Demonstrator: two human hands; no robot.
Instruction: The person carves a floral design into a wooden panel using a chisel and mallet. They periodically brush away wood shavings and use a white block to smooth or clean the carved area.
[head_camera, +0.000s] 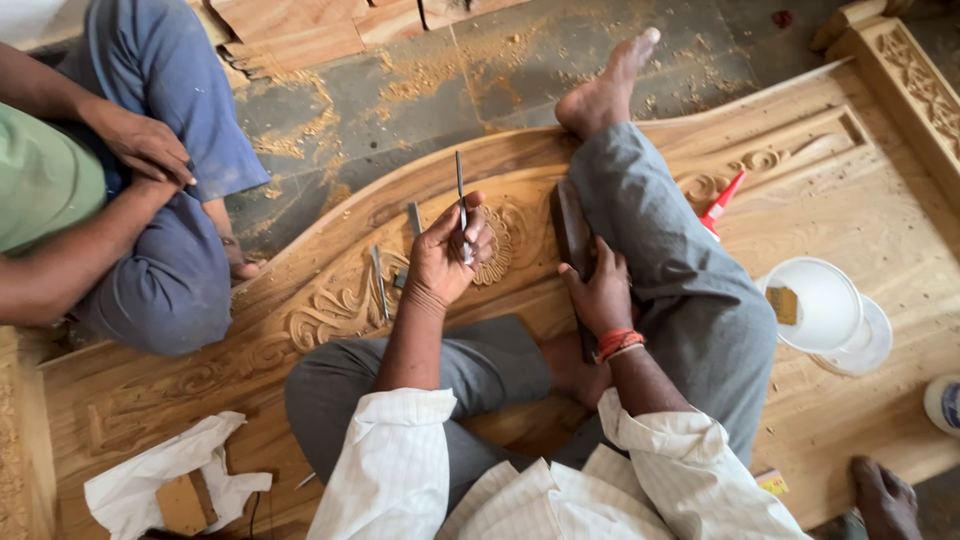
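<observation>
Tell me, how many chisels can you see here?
3: one chisel upright in the left hand, two lying chisels on the carved panel beside it. Others may be hidden under legs.

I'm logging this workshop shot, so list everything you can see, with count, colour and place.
carved wooden panel: one, light brown, under the person, across the floor
chisel: one, grey metal, upright in the left hand's grip
loose chisels: about three, grey, on the carving left of that hand
dark wooden block: one, dark brown, under the right hand
glue bottle: one, white with red tip, right of the raised knee
white bowls: two, stacked, on the panel at right
white cloth: one, bottom left, around a wood block
seated co-worker: one, blue trousers, top left
left hand: gripping the chisel
right hand: on the dark block
</observation>
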